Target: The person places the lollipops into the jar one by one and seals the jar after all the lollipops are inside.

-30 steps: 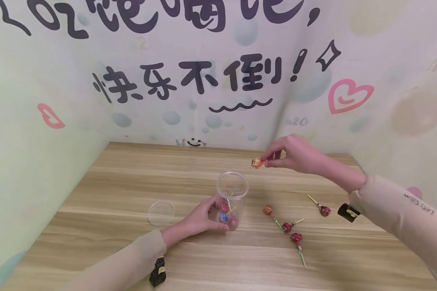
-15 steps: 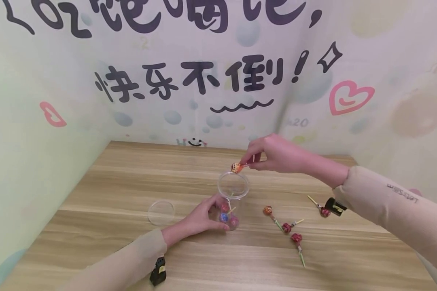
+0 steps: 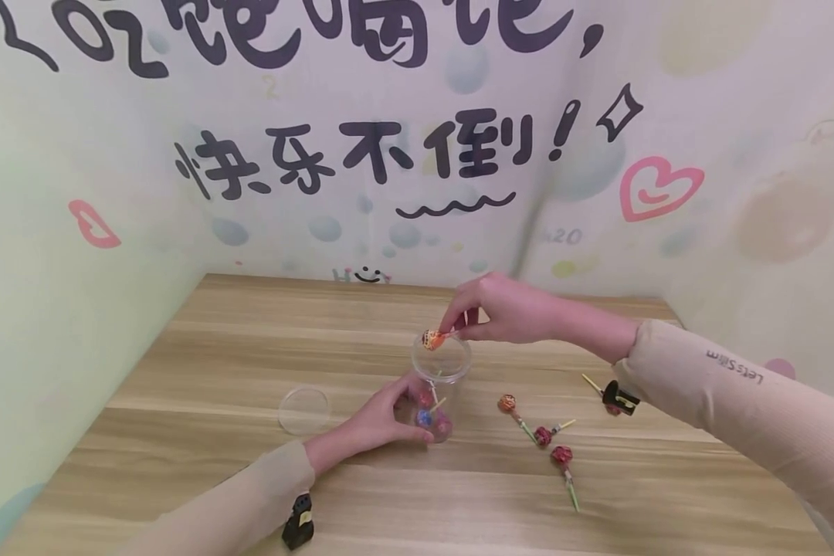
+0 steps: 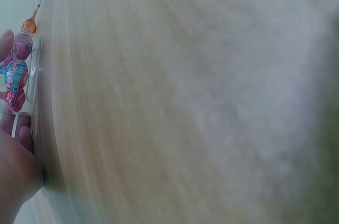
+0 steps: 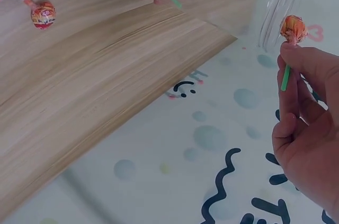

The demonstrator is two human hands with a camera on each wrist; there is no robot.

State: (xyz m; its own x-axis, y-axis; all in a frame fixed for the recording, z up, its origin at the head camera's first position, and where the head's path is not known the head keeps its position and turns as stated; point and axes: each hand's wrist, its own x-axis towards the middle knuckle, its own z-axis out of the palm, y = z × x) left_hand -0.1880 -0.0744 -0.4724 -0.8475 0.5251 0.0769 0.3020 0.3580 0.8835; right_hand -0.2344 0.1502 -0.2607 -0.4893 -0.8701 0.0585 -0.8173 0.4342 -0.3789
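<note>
My left hand [image 3: 382, 417] grips a clear plastic jar [image 3: 460, 392] low on its side, keeping it upright on the table. Several wrapped lollipops lie at the jar's bottom, among them a blue one [image 3: 425, 418]; in the left wrist view the blue wrapper [image 4: 16, 74] shows through the wall. Between thumb and fingers, my right hand [image 3: 503, 309] pinches an orange lollipop [image 3: 432, 340] at the jar's mouth. The right wrist view shows its green stick [image 5: 286, 78] held in the fingers, the orange head [image 5: 293, 28] beside the jar's rim [image 5: 283, 12].
Right of the jar lie an orange lollipop [image 3: 506, 403] and two red ones, the nearer red lollipop [image 3: 561, 455] with a green stick. Another lollipop [image 3: 591, 381] is partly hidden behind the right wrist camera. A round clear lid [image 3: 304, 411] lies left of the jar.
My right hand has moved left and slightly down with the orange lollipop, from right of the jar to its mouth. The left hand and jar have stayed in place.
</note>
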